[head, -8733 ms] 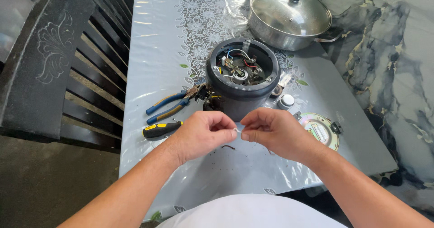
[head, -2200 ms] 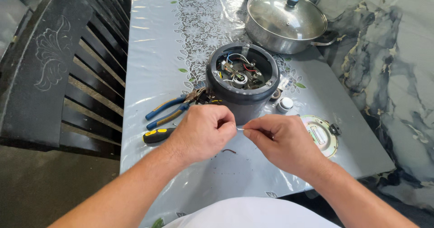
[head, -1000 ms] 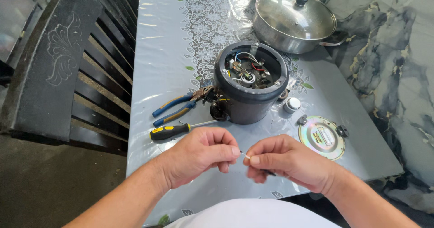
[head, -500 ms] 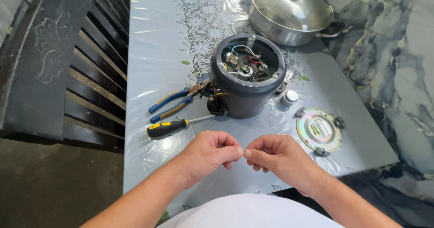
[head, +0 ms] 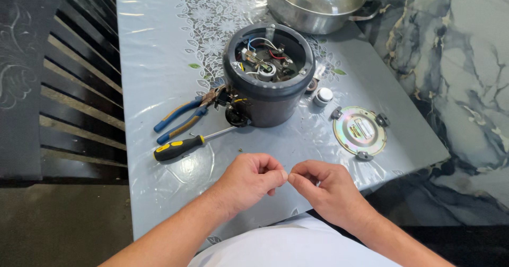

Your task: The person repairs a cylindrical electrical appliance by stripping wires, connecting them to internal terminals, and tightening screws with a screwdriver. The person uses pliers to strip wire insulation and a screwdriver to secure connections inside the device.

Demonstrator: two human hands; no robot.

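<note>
Opened appliance base point(head: 269, 76) at mid desk point(head: 159, 44), pot point(head: 317, 2) behind it, pliers point(head: 183, 117) and screwdriver point(head: 183, 146) to its left front, round plate point(head: 360, 132) to its right, small cap point(head: 323, 96) between, perhaps touching neither.

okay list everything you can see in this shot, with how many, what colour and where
Table: one, grey floral plastic cover.
Appliance housing: one, dark grey, open, wires inside, table centre.
Pliers: one, blue handles, left of housing.
Screwdriver: one, black and yellow handle, below pliers.
Round metal plate: one, silver-gold, right of housing.
Small knob: one, white, beside housing.
Pot with lid: one, steel, far edge.
Bench: one, dark wood, left.
Left hand, right hand: fingers pinched together, fingertips meeting; anything held is too small to tell.
</note>
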